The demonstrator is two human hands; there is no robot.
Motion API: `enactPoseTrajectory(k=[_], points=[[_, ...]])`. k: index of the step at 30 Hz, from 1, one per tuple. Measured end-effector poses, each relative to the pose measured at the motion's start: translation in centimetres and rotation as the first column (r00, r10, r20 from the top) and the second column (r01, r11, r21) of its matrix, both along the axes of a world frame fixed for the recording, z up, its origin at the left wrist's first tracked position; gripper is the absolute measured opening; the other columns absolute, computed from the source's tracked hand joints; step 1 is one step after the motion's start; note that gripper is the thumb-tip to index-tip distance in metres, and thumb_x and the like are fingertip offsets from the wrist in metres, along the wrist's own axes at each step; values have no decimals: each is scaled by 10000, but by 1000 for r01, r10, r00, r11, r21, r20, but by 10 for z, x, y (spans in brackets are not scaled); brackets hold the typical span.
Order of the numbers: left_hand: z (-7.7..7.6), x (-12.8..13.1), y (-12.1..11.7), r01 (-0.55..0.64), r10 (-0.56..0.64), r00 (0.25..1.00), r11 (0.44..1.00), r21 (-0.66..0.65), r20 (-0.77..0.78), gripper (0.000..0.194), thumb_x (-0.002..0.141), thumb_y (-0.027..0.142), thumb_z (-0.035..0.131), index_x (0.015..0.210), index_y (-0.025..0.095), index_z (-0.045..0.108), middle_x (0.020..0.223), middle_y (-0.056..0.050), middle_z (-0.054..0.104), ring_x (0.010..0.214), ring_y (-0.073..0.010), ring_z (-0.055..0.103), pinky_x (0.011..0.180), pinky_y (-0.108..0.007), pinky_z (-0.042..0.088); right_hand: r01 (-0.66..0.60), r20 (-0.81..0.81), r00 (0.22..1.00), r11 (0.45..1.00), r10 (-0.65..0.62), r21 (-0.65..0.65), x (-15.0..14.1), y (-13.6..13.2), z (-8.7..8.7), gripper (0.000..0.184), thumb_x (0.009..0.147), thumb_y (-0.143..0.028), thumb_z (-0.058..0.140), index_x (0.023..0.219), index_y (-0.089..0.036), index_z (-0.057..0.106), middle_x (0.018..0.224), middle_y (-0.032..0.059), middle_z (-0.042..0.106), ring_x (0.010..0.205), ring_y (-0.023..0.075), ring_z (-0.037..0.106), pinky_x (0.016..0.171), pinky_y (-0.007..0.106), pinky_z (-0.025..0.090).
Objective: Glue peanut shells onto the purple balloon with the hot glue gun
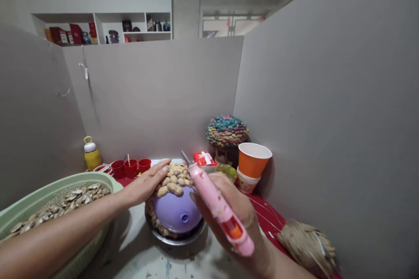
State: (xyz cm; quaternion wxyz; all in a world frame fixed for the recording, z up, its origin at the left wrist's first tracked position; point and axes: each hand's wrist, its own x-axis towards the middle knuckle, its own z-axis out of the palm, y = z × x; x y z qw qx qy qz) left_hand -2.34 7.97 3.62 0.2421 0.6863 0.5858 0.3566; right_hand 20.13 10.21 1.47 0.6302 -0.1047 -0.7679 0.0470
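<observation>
Right hand (244, 210) clamps a glue gun (214, 198); left hand (145, 186) rests unclasped on peanuts (174, 188) capping a balloon (173, 209) whose near side is mostly bare.

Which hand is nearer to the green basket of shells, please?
The left: the left hand lies against the peanuts, just right of the green basket; the right hand, holding the pink glue gun, is farther, right of the purple balloon.

2 bare hands (147, 186), 2 bare forearms (75, 226)
</observation>
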Motion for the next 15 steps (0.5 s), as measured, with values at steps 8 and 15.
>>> enactPoseTrajectory(k=[8,15], points=[[-6,15,-11,16,-8,998,990,139,-56,622,943,583,357,1418,198,472,1472,-134,489,1408,-295,359,1182,-501,230,-6,125,992,989,-13,150,-7,-3,-5,173,989,-274,512,1109,-193,607,879,69,717,790,208,682,697,336,561],[-9,21,-17,13,25,980,981,192,-195,678,956,588,280,1440,138,428,1461,-189,464,1370,-314,385,1146,-517,287,-11,218,976,995,-11,98,-5,6,-14,111,957,-245,561,1047,-208,613,851,49,711,764,203,674,690,328,550]])
